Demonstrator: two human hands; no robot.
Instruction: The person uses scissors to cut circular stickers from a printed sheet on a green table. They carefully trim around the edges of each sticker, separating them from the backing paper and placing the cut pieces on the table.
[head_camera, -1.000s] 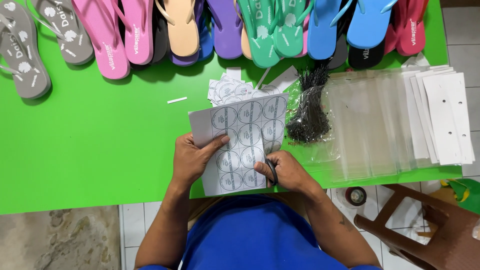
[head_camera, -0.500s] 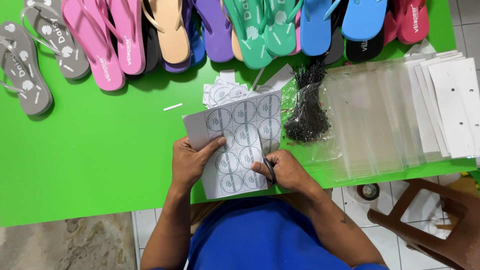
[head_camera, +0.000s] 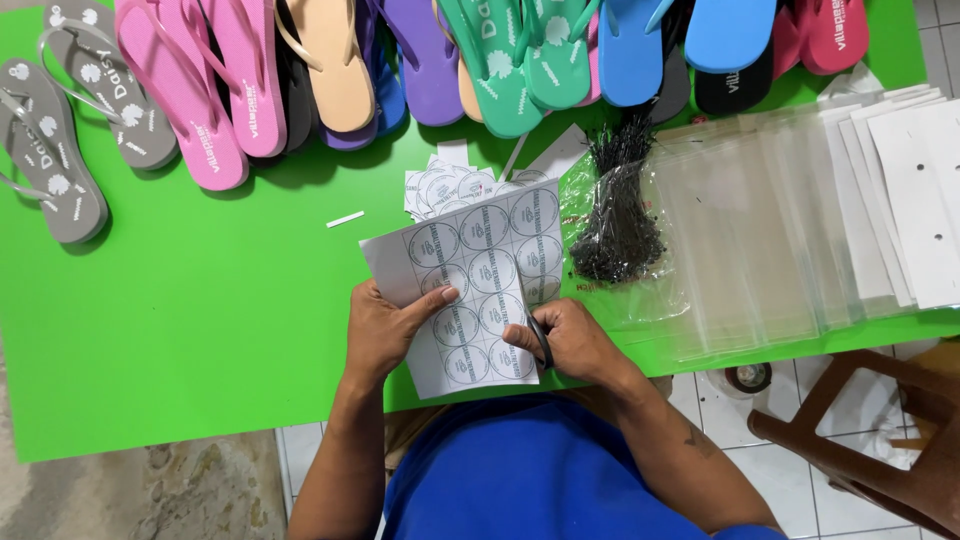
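A white sheet of round printed labels (head_camera: 470, 280) is held over the near edge of the green table (head_camera: 200, 330). My left hand (head_camera: 385, 330) grips the sheet's left side, thumb on top. My right hand (head_camera: 565, 340) is closed on black-handled scissors (head_camera: 540, 340) at the sheet's lower right edge; the blades are hidden under the paper. Several cut-out label pieces (head_camera: 450, 185) lie in a small pile just beyond the sheet.
A row of flip-flops in grey, pink, tan, purple, teal, blue and red (head_camera: 330, 70) lines the far edge. A bundle of black ties (head_camera: 615, 215) lies on clear plastic bags (head_camera: 760, 240); white cards (head_camera: 915, 200) sit at right. A wooden chair (head_camera: 870, 440) stands at lower right.
Both hands and the sheet have kept almost the same pose. The view has shifted slightly, so the flip-flops sit a little higher in frame.
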